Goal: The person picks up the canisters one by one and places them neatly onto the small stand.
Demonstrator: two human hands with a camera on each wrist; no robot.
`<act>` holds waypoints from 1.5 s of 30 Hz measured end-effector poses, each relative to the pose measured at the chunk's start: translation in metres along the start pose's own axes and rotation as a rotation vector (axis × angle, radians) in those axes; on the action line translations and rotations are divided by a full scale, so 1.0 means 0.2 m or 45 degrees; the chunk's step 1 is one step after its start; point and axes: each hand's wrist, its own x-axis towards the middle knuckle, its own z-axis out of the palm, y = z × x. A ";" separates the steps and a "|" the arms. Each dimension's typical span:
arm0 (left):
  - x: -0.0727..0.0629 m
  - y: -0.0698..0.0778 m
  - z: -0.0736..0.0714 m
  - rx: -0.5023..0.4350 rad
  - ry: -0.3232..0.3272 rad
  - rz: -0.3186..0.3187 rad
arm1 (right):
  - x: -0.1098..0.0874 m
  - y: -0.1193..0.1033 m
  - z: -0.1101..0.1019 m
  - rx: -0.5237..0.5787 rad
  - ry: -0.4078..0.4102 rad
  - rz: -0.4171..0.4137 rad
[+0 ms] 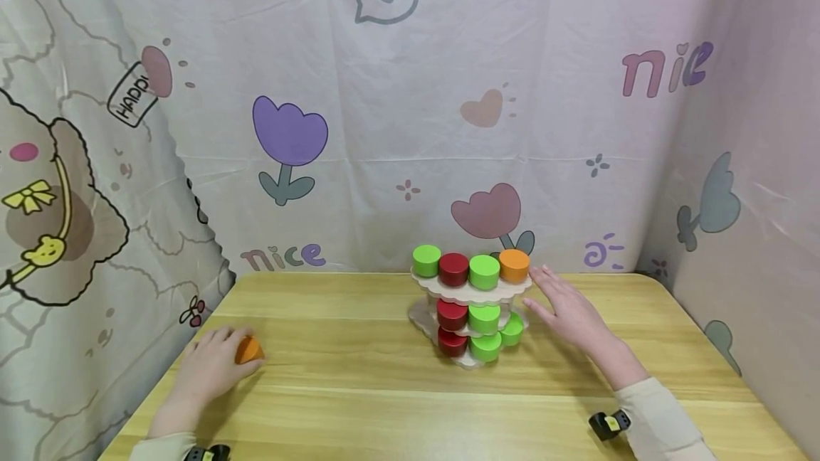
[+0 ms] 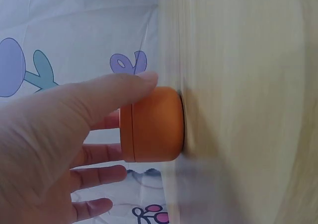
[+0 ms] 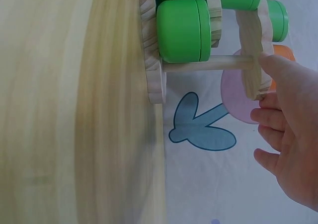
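Observation:
At the table's left side my left hand (image 1: 208,368) grips a small orange lidded jar (image 2: 154,127), thumb on one side and fingers on the other. The jar's base is at the tabletop. Right of centre stands a tiered wooden stand (image 3: 254,72) with scalloped shelves. My right hand (image 1: 570,311) is at the right end of its top shelf, fingers extended, the thumb touching or very near the shelf edge. Another orange jar (image 1: 514,266) sits on that shelf beside the fingertips, with green jars (image 1: 484,272) and a red jar (image 1: 453,269).
More red jars (image 1: 452,315) and green jars (image 3: 183,31) fill the lower tiers. The wooden table (image 1: 339,361) stretches between the left hand and the stand. A printed curtain (image 1: 397,112) hangs behind the table and along both sides.

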 end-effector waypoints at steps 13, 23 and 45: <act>0.00 -0.01 -0.02 0.025 -0.096 -0.005 | 0.00 0.00 0.00 0.002 0.002 -0.003; 0.01 0.12 -0.03 -0.010 0.037 0.061 | 0.00 0.00 0.00 0.004 0.006 -0.007; 0.05 0.49 -0.05 0.053 0.201 0.338 | 0.00 0.00 0.00 0.003 -0.011 0.007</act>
